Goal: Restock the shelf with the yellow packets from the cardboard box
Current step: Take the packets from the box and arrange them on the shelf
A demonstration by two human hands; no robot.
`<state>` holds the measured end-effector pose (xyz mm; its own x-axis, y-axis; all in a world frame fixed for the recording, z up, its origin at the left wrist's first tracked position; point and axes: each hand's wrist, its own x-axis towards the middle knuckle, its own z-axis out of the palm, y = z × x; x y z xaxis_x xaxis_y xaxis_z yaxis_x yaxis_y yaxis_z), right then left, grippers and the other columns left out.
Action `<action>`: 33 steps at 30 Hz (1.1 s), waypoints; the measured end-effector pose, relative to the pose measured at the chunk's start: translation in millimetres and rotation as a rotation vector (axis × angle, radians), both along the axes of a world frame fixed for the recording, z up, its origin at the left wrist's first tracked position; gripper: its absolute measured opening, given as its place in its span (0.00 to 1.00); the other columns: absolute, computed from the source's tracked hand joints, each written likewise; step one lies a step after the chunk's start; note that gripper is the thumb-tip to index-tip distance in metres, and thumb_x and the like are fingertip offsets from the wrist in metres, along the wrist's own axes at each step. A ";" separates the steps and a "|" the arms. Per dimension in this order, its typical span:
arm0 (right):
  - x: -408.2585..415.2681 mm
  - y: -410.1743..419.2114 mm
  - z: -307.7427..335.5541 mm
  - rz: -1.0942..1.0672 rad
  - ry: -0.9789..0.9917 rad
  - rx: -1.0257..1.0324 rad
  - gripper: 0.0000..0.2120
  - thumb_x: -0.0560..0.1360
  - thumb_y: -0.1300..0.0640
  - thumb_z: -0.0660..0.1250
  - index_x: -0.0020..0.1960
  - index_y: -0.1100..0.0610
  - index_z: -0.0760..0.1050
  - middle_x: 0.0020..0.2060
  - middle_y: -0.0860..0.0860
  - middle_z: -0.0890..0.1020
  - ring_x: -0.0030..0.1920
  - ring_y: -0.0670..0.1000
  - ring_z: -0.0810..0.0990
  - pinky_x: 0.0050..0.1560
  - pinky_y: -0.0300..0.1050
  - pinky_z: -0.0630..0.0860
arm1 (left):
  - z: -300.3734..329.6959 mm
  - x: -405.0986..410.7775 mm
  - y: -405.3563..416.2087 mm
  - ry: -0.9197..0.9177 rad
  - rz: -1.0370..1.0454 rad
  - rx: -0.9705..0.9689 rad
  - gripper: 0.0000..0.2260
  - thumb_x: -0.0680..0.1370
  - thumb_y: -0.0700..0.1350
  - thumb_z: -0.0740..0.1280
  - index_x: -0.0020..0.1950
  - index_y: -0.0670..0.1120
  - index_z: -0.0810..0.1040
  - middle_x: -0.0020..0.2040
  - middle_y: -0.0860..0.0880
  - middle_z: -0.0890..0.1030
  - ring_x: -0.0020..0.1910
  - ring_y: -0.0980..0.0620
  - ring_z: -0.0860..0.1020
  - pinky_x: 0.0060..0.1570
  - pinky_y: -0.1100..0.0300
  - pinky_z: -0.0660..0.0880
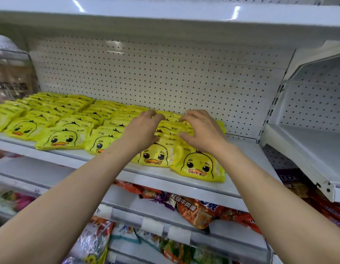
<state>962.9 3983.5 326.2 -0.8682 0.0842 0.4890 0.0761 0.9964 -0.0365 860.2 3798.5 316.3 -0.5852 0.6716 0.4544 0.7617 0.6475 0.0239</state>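
Head view: restocking well along, with yellow packets overlapping in rows from the left end of the shelf to past its middle. Left hand and right hand, fingers loosely curled, over the rightmost rows; actual grip impossible to tell. Bare shelf left only at the right end, by the upright. Front packet near the front edge. Cardboard box out of sight. Overhead room ample.

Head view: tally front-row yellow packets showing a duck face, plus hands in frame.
Front yellow packets with a duck face: 5 (others at)
Hands: 2, left hand and right hand
Total: 7
The leftmost row is cut off by the frame edge and is not counted.
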 end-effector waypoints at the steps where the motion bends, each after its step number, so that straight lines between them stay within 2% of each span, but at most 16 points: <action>1: -6.1 -9.4 1.2 0.032 0.006 -0.004 0.24 0.75 0.43 0.69 0.68 0.48 0.73 0.72 0.50 0.70 0.73 0.53 0.62 0.71 0.49 0.63 | 1.7 -2.1 -12.6 0.028 0.038 0.012 0.30 0.72 0.47 0.75 0.72 0.50 0.68 0.68 0.44 0.70 0.66 0.42 0.70 0.59 0.47 0.73; 8: -70.4 -113.9 6.3 0.288 0.021 -0.036 0.25 0.76 0.45 0.68 0.71 0.49 0.70 0.73 0.51 0.68 0.73 0.53 0.63 0.71 0.45 0.60 | 4.7 -23.5 -133.0 0.076 0.260 0.132 0.26 0.75 0.54 0.69 0.71 0.48 0.69 0.66 0.43 0.72 0.63 0.41 0.72 0.58 0.45 0.73; 12: -111.6 -196.0 -2.0 0.393 0.004 -0.044 0.24 0.78 0.43 0.66 0.71 0.48 0.71 0.71 0.52 0.70 0.72 0.56 0.65 0.70 0.48 0.63 | -1.1 -39.6 -221.8 0.079 0.395 0.172 0.25 0.76 0.57 0.68 0.70 0.49 0.71 0.66 0.44 0.73 0.64 0.40 0.73 0.59 0.45 0.73; 18: -175.1 -340.1 -14.9 0.454 -0.034 -0.069 0.24 0.76 0.40 0.62 0.69 0.50 0.74 0.69 0.55 0.73 0.70 0.59 0.68 0.69 0.56 0.67 | -11.6 -78.6 -366.2 0.098 0.526 0.092 0.24 0.77 0.58 0.65 0.69 0.48 0.72 0.65 0.43 0.73 0.61 0.39 0.74 0.53 0.46 0.75; 21: -211.0 -420.4 -23.5 0.496 -0.044 -0.086 0.24 0.76 0.41 0.62 0.67 0.51 0.76 0.68 0.57 0.74 0.70 0.60 0.69 0.69 0.56 0.68 | -14.3 -100.2 -441.7 0.097 0.585 0.041 0.24 0.77 0.59 0.65 0.70 0.49 0.70 0.67 0.45 0.72 0.61 0.41 0.74 0.54 0.47 0.74; 24: -245.9 -497.6 -35.1 0.566 -0.064 -0.107 0.31 0.73 0.36 0.54 0.65 0.54 0.77 0.66 0.59 0.76 0.68 0.61 0.72 0.67 0.57 0.69 | -19.6 -116.6 -514.1 0.085 0.640 0.002 0.24 0.78 0.59 0.64 0.70 0.49 0.69 0.65 0.45 0.72 0.61 0.41 0.73 0.56 0.46 0.74; 26: -266.9 -544.9 -42.4 0.591 -0.075 -0.108 0.33 0.71 0.35 0.52 0.65 0.53 0.77 0.66 0.58 0.76 0.68 0.60 0.71 0.69 0.57 0.68 | -24.2 -125.0 -559.1 0.062 0.690 -0.018 0.24 0.78 0.59 0.63 0.69 0.49 0.69 0.65 0.45 0.72 0.62 0.42 0.73 0.57 0.47 0.74; 28: -281.0 -591.2 -46.7 0.623 -0.102 -0.093 0.31 0.74 0.34 0.53 0.68 0.50 0.75 0.69 0.56 0.74 0.71 0.58 0.68 0.72 0.55 0.64 | -31.2 -133.4 -602.9 0.027 0.743 -0.032 0.23 0.78 0.59 0.63 0.69 0.48 0.69 0.65 0.46 0.71 0.63 0.42 0.72 0.58 0.47 0.73; 31: -307.5 -652.6 -54.5 0.715 -0.161 -0.076 0.25 0.80 0.40 0.59 0.73 0.49 0.68 0.76 0.54 0.65 0.77 0.53 0.59 0.75 0.48 0.54 | -46.2 -148.7 -662.9 -0.021 0.824 -0.047 0.23 0.79 0.59 0.61 0.70 0.49 0.68 0.66 0.46 0.71 0.64 0.43 0.71 0.59 0.48 0.73; 33: -332.7 -690.7 -65.4 0.782 -0.224 -0.085 0.24 0.81 0.43 0.60 0.75 0.51 0.66 0.77 0.53 0.61 0.78 0.52 0.56 0.74 0.44 0.50 | -58.2 -161.0 -698.6 -0.046 0.882 -0.043 0.23 0.79 0.59 0.62 0.70 0.50 0.68 0.67 0.46 0.70 0.65 0.42 0.71 0.60 0.47 0.73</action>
<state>630.2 3292.8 260.8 -0.7681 -0.5570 0.3160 -0.6251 0.7592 -0.1812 699.2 3099.8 258.1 -0.9153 -0.0171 0.4025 -0.0169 0.9998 0.0041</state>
